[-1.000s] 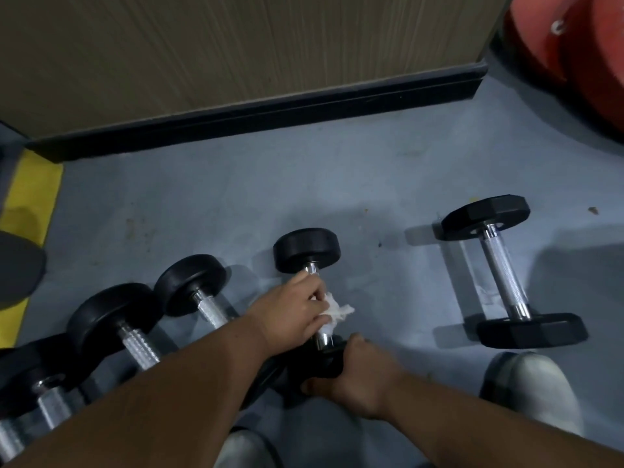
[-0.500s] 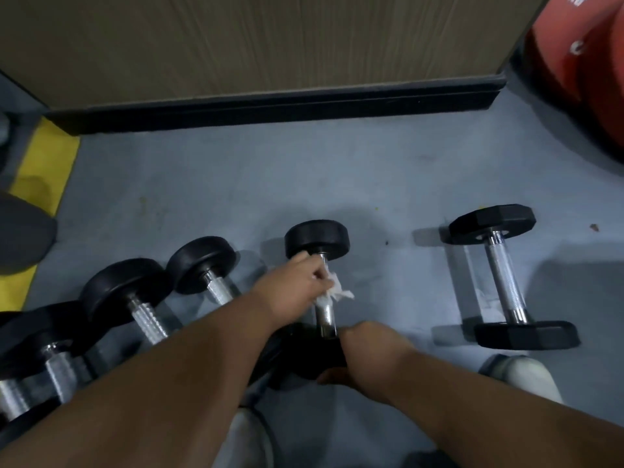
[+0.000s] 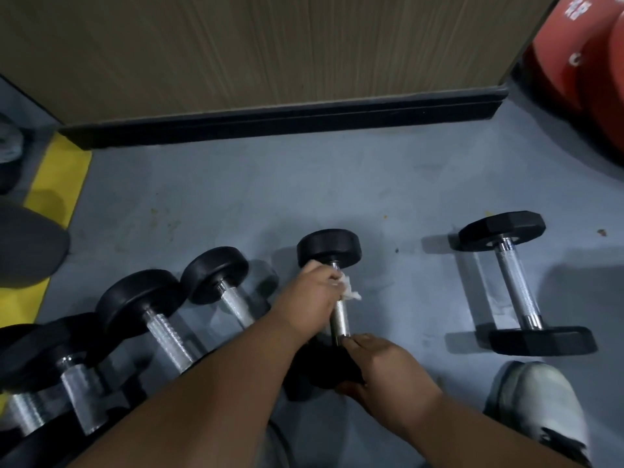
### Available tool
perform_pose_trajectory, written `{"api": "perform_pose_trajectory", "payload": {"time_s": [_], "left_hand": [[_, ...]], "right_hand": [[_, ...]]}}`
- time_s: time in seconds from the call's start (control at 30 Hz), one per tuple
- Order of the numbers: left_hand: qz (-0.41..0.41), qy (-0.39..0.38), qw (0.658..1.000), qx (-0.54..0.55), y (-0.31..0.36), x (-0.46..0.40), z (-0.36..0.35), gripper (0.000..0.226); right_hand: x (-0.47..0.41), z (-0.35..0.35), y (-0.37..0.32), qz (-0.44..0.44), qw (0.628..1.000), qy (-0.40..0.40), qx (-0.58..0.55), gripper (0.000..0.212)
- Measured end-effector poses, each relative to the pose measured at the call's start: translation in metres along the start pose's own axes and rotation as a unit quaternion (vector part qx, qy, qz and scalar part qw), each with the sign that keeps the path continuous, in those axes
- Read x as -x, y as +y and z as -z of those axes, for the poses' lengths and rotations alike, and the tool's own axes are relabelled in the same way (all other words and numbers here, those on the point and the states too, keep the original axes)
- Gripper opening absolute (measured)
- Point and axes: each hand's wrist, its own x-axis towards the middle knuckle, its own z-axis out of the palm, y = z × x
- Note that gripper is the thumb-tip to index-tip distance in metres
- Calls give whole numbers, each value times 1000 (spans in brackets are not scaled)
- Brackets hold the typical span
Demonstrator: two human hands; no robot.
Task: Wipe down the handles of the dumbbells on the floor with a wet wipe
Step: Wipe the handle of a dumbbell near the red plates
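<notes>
Item 1: round-headed black rubber dumbbell w/ chrome handle point(image 3: 339, 320), lying on the grey floor point(image 3: 236, 197), centre of view, handle running away from me. Far head point(image 3: 329, 247) in full view; near head mostly under my right hand.

Item 2: white crumpled wet wipe point(image 3: 349, 289), at the far end of that handle, just below the far head. A tuft sticks out to the right of my knuckles.

Item 3: my left hand point(image 3: 310, 297). Fingers curled round the handle w/ the wipe pinched against the chrome. Forearm comes in from bottom left.

Item 4: my right hand point(image 3: 381, 366). Fingers bent over the near head point(image 3: 324, 373), gripping it; fingertips point(image 3: 347, 341) touch the near end of the handle.

Item 5: black hex-headed dumbbell w/ knurled chrome handle point(image 3: 516, 288), to the right, well apart from item 1, also lying flat on the floor.

Item 6: row of round-headed black dumbbells w/ knurled silver handles point(image 3: 169, 327), left of item 1, side by side, partly hidden by my left forearm. Exact count: can't tell.

Item 7: white sneaker point(image 3: 540, 407), bottom right, near the hex dumbbell's near head.

Item 8: wood-grain wall panel point(image 3: 253, 45) w/ black baseboard point(image 3: 287, 121) across the top.

Item 9: red weight plates point(image 3: 580, 62), top right corner.

Item 10: yellow floor stripe point(image 3: 54, 184), left edge.
</notes>
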Motion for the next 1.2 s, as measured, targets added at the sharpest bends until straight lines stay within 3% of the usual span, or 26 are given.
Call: {"api": "perform_pose_trajectory", "payload": {"time_s": [0.13,0.2,0.27,0.33,0.4,0.47,0.53,0.63,0.73,0.83,0.87,1.03,1.1,1.2], "left_hand": [[-94,-48,994,0,0,20,-1,21],[-137,-77,987,14,1,24,4,15],[-173,-68,983,-12,1,10,9,23],[-152,-51,986,-39,-4,-10,10,28],[-105,-68,989,-79,-15,-20,5,57],[-144,-96,980,-101,-11,-14,0,74],[-186,-199,961,-40,6,-1,5,49],[-253,-250,935,-7,4,-11,19,24],[-203,-293,924,-139,-13,-55,19,25],[-187,-359,874,-268,-10,-65,8,22],[-183,-373,871,-263,-7,-56,3,17],[-260,-329,904,-82,-4,-19,9,32],[-269,-297,910,-102,-13,-34,10,25],[-197,-286,922,-169,-12,-59,15,26]], "right_hand": [[-4,-1,0,-3,1000,-18,4,50],[-5,1,-1,-9,1000,-19,2,53],[-5,1,0,-7,1000,-25,0,62],[-5,1,1,-5,999,-33,1,65],[-5,-3,5,-6,1000,-28,-6,63],[-3,-7,7,-5,1000,-28,-12,65],[-1,-10,9,-7,999,-27,-18,66],[-1,-11,9,-1,999,-21,-24,64],[3,-11,9,1,998,-6,-61,70],[7,-11,14,5,995,0,-98,77],[7,-11,16,13,995,-6,-96,79],[3,-13,21,36,997,-3,-73,80],[0,-11,18,22,998,-32,-49,80],[-2,1,17,24,999,-27,11,63]]}}
